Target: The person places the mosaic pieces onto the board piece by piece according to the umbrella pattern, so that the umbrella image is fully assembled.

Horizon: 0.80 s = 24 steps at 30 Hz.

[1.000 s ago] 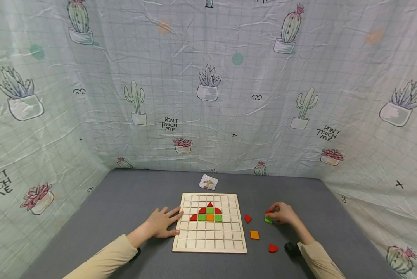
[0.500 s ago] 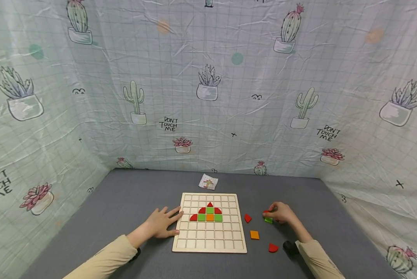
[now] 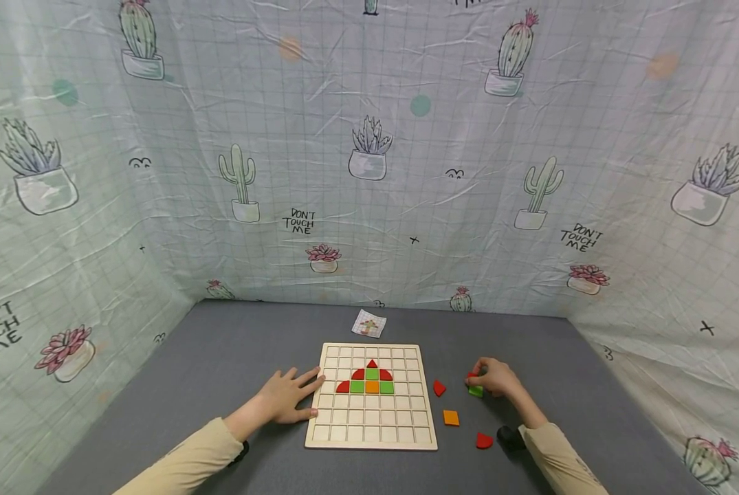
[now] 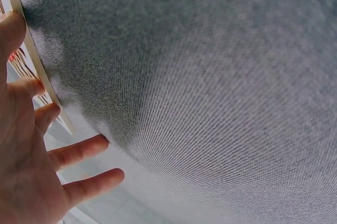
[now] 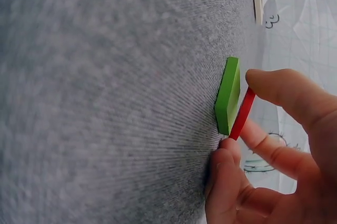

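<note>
My left hand lies with fingers spread at the left edge of a wooden grid board; thumb and fingertips touch that edge in the left wrist view. Red, green and orange tiles form a stepped shape in the board's upper half, with a red triangle on top. To the right of the board, my right hand pinches a thin red tile between thumb and fingers. The red tile is tilted, close over a green square tile that lies on the table.
Between board and right hand lie a red tile and an orange square tile. Another red tile lies nearer the front. A pattern card sits behind the board on the grey table. A cactus-print curtain surrounds the table.
My right hand has shifted slightly left with the red tile, and more of the green tile shows. The left hand and board have stayed in place.
</note>
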Each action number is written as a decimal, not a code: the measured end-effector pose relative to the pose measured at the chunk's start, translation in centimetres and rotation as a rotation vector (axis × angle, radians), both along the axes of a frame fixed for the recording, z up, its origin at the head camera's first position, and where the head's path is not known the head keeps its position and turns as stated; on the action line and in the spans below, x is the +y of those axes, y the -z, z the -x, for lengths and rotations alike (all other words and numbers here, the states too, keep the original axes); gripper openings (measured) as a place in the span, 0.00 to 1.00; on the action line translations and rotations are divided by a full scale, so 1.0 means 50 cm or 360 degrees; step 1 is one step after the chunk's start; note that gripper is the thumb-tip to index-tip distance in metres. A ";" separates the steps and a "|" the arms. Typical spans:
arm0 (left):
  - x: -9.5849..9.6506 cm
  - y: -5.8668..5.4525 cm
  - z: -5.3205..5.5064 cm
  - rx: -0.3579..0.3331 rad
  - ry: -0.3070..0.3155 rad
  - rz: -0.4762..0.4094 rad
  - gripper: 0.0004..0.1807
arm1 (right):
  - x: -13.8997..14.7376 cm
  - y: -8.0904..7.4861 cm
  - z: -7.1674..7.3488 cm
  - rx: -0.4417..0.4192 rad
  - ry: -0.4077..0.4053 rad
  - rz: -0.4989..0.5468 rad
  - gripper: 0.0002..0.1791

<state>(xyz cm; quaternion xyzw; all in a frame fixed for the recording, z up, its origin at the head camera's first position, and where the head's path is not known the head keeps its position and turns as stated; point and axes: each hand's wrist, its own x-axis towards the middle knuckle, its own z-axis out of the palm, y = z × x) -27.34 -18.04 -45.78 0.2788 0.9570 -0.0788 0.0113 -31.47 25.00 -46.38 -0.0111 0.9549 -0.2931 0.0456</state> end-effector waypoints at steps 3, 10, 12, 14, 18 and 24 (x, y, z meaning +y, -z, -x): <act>0.000 0.001 0.000 -0.0016 -0.0012 0.0003 0.36 | 0.003 0.000 0.001 -0.0009 -0.0003 0.0073 0.09; 0.000 0.000 0.001 -0.0039 -0.0018 -0.0006 0.36 | 0.009 0.004 0.007 0.0004 -0.0019 0.0128 0.09; 0.000 0.001 0.002 -0.0039 -0.0020 -0.0001 0.36 | 0.006 0.005 0.010 0.0019 -0.0026 0.0110 0.10; -0.001 0.002 0.003 -0.0041 -0.0021 0.0005 0.36 | 0.002 0.006 0.013 0.0041 -0.0043 0.0075 0.11; -0.001 0.006 0.004 -0.0048 -0.0030 0.0016 0.36 | -0.010 0.003 0.018 0.0108 -0.0090 -0.0036 0.12; 0.000 0.004 0.003 -0.0059 -0.0035 0.0000 0.36 | -0.001 0.017 0.053 0.0141 -0.0234 -0.0022 0.13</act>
